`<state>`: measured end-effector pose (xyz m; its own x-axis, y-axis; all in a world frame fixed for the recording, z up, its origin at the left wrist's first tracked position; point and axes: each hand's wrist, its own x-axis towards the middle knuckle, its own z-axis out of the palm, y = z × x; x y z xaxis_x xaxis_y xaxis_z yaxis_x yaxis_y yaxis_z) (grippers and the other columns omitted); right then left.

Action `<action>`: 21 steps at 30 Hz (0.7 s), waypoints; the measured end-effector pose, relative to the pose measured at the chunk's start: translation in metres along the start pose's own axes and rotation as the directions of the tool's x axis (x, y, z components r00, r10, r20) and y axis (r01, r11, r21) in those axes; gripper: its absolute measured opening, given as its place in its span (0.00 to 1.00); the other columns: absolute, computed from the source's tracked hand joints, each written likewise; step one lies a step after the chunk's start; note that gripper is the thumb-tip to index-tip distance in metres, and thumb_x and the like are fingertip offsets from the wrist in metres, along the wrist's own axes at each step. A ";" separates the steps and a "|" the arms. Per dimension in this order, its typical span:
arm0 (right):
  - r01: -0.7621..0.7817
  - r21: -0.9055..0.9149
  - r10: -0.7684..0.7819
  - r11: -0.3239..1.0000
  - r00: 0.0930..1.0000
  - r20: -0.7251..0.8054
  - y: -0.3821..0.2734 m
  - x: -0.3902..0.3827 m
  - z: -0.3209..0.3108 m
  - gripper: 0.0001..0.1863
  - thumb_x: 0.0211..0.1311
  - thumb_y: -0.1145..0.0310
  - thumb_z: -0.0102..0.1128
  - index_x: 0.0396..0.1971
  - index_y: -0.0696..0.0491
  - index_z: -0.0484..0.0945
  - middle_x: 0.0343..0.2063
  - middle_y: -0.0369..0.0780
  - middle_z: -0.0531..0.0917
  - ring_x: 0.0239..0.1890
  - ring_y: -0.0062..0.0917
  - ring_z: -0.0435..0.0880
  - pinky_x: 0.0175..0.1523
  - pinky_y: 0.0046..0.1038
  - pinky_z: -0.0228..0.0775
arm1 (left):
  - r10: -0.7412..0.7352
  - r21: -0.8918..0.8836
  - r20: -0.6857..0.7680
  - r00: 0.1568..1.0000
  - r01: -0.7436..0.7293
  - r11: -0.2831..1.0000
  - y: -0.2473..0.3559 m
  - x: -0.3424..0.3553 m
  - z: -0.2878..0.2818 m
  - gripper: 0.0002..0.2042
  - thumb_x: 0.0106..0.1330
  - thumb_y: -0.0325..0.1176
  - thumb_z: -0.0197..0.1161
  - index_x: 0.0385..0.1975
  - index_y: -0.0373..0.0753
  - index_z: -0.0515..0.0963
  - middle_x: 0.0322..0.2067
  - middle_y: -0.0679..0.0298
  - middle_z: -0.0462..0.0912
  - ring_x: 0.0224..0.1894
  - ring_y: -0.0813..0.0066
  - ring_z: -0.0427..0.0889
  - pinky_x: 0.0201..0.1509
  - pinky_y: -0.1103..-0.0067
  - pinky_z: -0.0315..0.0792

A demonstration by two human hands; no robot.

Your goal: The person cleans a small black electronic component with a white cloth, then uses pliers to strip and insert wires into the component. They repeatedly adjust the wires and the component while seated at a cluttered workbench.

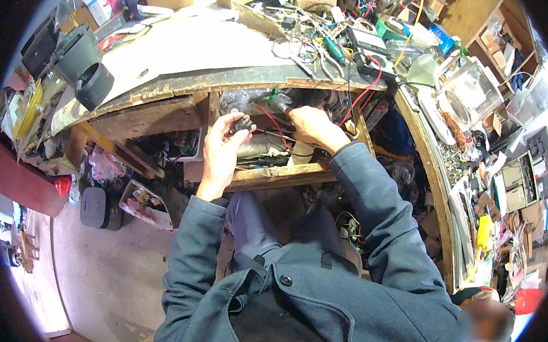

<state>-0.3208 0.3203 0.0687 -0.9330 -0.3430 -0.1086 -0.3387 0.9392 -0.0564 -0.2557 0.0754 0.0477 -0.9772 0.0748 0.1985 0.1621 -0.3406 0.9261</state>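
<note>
Between the thumb and fingers of my left hand [219, 152] is a small dark part [243, 124], perhaps metal, held up over the left side of an open wooden drawer [280, 174]. My right hand [316, 127] reaches over the drawer from the right, its fingers drawn together beside a shiny grey piece [280, 102]. What those fingers grip I cannot make out. Inside the drawer lie a red cable [275, 123], clear plastic wrap [237, 99] and a pale cylindrical piece [301, 152], among other jumbled parts.
Above the drawer runs the workbench top [187, 52], with pliers [329, 63], a green-handled tool [334, 48] and a black meter [368, 47] whose red lead hangs over the edge. Cluttered shelving stands at right. A black bin [98, 208] and a white box [146, 205] sit on the floor at left.
</note>
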 end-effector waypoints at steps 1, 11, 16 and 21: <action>0.003 -0.004 -0.003 1.000 1.000 -0.027 -0.002 -0.001 0.001 0.15 0.51 0.71 0.64 0.41 0.58 0.82 0.39 0.55 0.86 0.43 0.49 0.87 0.46 0.45 0.81 | -0.001 0.002 0.016 1.000 0.001 1.000 -0.002 0.000 0.000 0.19 0.69 0.18 0.59 0.60 0.30 0.72 0.54 0.55 0.80 0.52 0.62 0.86 0.58 0.73 0.80; 0.134 0.111 -0.063 0.985 0.871 -0.487 -0.017 -0.045 -0.023 0.14 0.62 0.71 0.61 0.42 0.54 0.66 0.35 0.50 0.76 0.35 0.51 0.82 0.38 0.48 0.75 | -0.039 0.049 -0.032 0.999 0.040 0.998 0.002 -0.001 0.004 0.19 0.68 0.18 0.61 0.59 0.28 0.73 0.49 0.55 0.80 0.47 0.65 0.87 0.55 0.74 0.81; 0.373 0.499 0.123 0.782 0.693 -0.711 -0.034 -0.076 -0.021 0.11 0.66 0.73 0.65 0.45 0.54 0.74 0.33 0.42 0.79 0.31 0.27 0.83 0.39 0.29 0.76 | -0.009 0.150 -0.091 0.996 0.023 0.988 0.000 -0.004 0.006 0.16 0.65 0.18 0.64 0.52 0.29 0.75 0.42 0.59 0.82 0.42 0.71 0.86 0.50 0.77 0.82; 0.536 0.702 0.315 0.469 0.641 -0.700 -0.050 -0.079 -0.004 0.12 0.65 0.73 0.69 0.46 0.56 0.79 0.32 0.37 0.84 0.30 0.15 0.81 0.36 0.21 0.74 | 0.073 0.378 -0.060 0.995 -0.045 0.925 -0.005 -0.002 0.007 0.15 0.61 0.18 0.69 0.48 0.32 0.78 0.37 0.64 0.82 0.37 0.79 0.82 0.46 0.81 0.79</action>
<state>-0.2305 0.3000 0.0841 -0.7895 0.0873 0.6075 -0.5739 0.2458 -0.7812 -0.2539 0.0837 0.0446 -0.9692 -0.0071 0.2460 0.2456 0.0357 0.9687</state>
